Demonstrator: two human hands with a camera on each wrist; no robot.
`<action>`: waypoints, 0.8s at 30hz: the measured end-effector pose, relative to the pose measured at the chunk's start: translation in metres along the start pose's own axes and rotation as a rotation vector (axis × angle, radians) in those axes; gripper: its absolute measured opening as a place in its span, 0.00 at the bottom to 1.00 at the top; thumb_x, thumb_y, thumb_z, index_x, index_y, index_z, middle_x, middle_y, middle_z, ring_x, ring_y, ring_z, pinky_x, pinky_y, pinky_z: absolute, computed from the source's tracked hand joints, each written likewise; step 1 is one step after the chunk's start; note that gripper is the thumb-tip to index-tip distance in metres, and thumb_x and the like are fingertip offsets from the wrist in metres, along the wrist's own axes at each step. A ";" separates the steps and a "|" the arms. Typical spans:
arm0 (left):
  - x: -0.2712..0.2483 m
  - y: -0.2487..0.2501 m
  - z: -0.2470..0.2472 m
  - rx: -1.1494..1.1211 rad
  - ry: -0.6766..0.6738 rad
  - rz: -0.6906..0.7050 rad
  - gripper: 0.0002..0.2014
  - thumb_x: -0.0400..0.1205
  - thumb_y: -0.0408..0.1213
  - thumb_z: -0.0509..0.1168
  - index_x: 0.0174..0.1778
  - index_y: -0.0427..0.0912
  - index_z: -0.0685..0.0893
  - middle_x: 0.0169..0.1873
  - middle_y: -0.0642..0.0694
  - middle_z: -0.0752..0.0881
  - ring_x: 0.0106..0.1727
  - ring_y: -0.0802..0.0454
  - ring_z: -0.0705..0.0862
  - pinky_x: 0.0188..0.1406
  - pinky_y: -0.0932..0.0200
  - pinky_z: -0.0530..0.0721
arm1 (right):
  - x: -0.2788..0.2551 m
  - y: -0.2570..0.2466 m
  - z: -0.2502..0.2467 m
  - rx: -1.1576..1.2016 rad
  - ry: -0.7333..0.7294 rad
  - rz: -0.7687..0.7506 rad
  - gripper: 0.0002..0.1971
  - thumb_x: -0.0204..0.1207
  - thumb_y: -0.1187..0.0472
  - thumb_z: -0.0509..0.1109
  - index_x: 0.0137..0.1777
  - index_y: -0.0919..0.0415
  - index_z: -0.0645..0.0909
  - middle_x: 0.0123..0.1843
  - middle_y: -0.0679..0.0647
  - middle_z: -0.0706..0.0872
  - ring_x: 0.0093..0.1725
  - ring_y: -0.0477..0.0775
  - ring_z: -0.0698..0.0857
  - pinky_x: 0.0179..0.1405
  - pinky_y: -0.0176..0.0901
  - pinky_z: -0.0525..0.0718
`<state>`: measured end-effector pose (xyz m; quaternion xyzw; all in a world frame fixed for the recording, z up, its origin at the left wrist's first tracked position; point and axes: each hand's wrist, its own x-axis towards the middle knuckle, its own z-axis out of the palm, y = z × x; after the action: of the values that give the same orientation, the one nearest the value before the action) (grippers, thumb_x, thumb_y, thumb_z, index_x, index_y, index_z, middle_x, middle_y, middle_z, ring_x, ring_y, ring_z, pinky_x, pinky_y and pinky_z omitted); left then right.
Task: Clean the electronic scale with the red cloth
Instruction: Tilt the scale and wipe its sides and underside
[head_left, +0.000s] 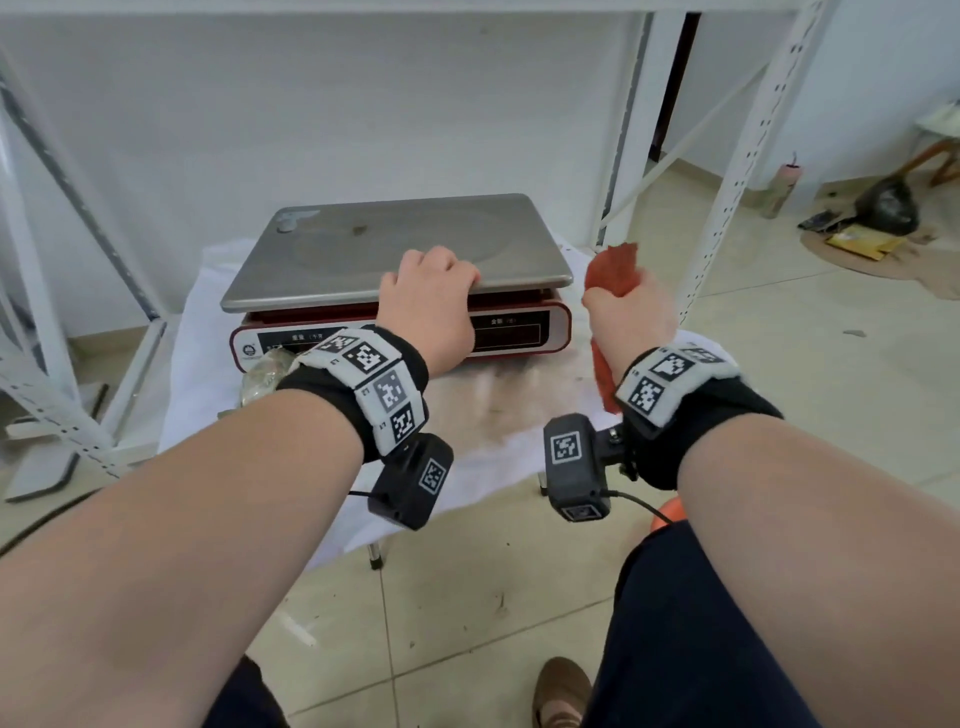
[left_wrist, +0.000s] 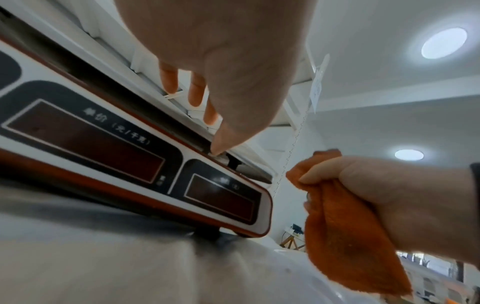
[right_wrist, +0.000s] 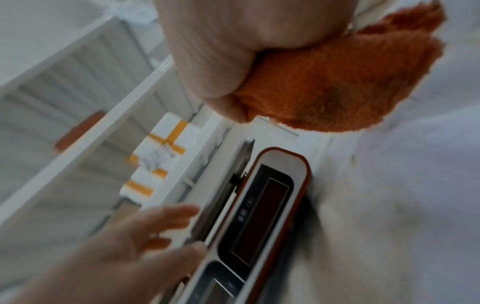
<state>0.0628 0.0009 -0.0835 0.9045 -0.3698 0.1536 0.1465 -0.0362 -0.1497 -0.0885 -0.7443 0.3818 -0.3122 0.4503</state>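
Note:
The electronic scale (head_left: 395, 244) has a steel platter on a red base with dark display windows (left_wrist: 103, 144), and it stands on a white-covered stool. A brown spot (head_left: 358, 228) marks the platter. My left hand (head_left: 431, 291) grips the platter's front edge, fingers curled over the top and thumb (left_wrist: 221, 142) at the rim beneath. My right hand (head_left: 631, 312) hovers just right of the scale's front right corner, clutching the bunched red cloth (head_left: 613, 270). The cloth (left_wrist: 345, 236) hangs below the fist and is not touching the scale (right_wrist: 272, 205).
The stool's white cover (head_left: 519, 415) is stained in front of the scale. Crumpled plastic (head_left: 260, 374) lies at the scale's front left. White shelving posts (head_left: 737, 156) stand close on the right and another frame (head_left: 52, 364) on the left. Clutter (head_left: 883, 208) lies on the floor far right.

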 end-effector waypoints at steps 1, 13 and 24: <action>-0.001 -0.001 0.001 0.034 -0.008 0.012 0.22 0.76 0.31 0.60 0.67 0.50 0.75 0.64 0.48 0.74 0.67 0.44 0.68 0.61 0.49 0.69 | -0.001 0.001 0.002 -0.089 0.010 -0.090 0.12 0.72 0.55 0.68 0.53 0.58 0.78 0.41 0.52 0.81 0.42 0.56 0.79 0.44 0.40 0.74; 0.001 -0.013 0.007 0.028 0.020 0.040 0.27 0.72 0.26 0.59 0.66 0.54 0.78 0.62 0.52 0.78 0.67 0.45 0.69 0.60 0.50 0.67 | 0.003 0.016 0.023 -0.628 -0.216 -0.563 0.16 0.69 0.68 0.68 0.54 0.52 0.84 0.56 0.55 0.78 0.56 0.58 0.79 0.45 0.41 0.69; 0.003 -0.017 0.007 -0.006 -0.005 0.026 0.29 0.72 0.25 0.58 0.67 0.56 0.77 0.63 0.53 0.78 0.67 0.46 0.68 0.63 0.50 0.67 | 0.004 0.006 0.011 -0.894 -0.353 -0.613 0.15 0.70 0.64 0.67 0.55 0.50 0.83 0.56 0.55 0.77 0.55 0.61 0.80 0.43 0.43 0.72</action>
<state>0.0783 0.0081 -0.0912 0.8997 -0.3822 0.1520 0.1462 -0.0272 -0.1503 -0.0977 -0.9801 0.1624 -0.1077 0.0373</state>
